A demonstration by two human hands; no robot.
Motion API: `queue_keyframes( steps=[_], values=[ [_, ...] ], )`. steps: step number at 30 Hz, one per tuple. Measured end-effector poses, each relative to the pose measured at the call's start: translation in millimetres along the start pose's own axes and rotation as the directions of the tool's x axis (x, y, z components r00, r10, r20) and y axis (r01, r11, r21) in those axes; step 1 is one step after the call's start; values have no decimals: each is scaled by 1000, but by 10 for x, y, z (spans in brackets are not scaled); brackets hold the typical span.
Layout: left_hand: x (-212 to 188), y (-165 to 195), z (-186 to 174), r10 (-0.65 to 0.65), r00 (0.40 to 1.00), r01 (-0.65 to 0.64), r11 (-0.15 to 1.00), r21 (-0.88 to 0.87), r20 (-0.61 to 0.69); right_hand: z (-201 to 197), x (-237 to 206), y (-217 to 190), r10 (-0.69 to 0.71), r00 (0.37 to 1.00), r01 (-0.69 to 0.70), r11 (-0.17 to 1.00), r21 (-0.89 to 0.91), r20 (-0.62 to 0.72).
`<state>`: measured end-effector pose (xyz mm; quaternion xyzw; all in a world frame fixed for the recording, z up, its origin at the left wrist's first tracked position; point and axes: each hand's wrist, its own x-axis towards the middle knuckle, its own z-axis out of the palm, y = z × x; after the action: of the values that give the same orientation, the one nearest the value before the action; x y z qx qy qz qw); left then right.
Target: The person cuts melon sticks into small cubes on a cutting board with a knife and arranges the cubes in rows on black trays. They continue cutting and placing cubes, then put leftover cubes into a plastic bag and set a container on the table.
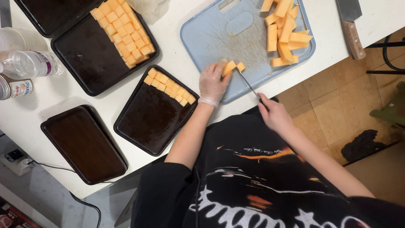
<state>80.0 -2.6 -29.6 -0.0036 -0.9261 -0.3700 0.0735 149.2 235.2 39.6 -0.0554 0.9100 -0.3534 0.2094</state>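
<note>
Your left hand [212,83], in a thin clear glove, is closed over a piece of orange melon flesh [230,66], pinning it down at the near edge of the pale blue cutting board [211,38]. Your right hand [273,113] is bare and wrapped around the dark handle of a small knife [249,84], whose thin blade slants up to the melon piece and meets it just beside a small cut-off chunk [241,66]. Both hands are therefore full: one gripping fruit, the other gripping the blade's handle.

At the far right of the board lies a loose heap of melon strips [286,33], well apart from the piece you are cutting. Beyond the board's right edge rests a cleaver [351,25] with a wooden handle, on the white worktop [177,55].

To the left of your gloved hand sits a dark rectangular tray [147,122] with rows of melon cubes [169,87] lined along its far corner. Further off is a second dark tray [84,55], with a larger block of cubes [121,31] stacked neatly on its right side. A third tray [84,145], holding no fruit, lies near the worktop's near edge. At the far left are a clear plastic bottle [27,64] on its side and a small tin [17,88] just beside it.
</note>
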Motion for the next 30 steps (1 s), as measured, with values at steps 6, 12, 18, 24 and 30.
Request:
queue_keyframes(
  steps=[6, 12, 18, 24, 30],
  values=[
    [-17, 24, -155, -20, 1000, 20, 997, -78, -3, -55, -26, -82, 193, 980, -195, 979, 56, 40],
    [-79, 18, -182, 36, 995, -28, 996, 87, -89, 79, 200, -178, -162, 986, 165, 984, 74, -48],
    [-88, -44, -150, 30, 995, -22, 997, 77, -95, 172, 270, -223, -153, 988, 153, 988, 37, 11],
    [-93, -52, -136, 31, 995, -23, 996, 86, -99, 184, 268, -256, -137, 991, 137, 991, 2, 8],
    [-94, -59, -138, 46, 994, -38, 996, 83, -99, 212, 248, -272, -151, 988, 149, 986, -73, -22]
  ],
)
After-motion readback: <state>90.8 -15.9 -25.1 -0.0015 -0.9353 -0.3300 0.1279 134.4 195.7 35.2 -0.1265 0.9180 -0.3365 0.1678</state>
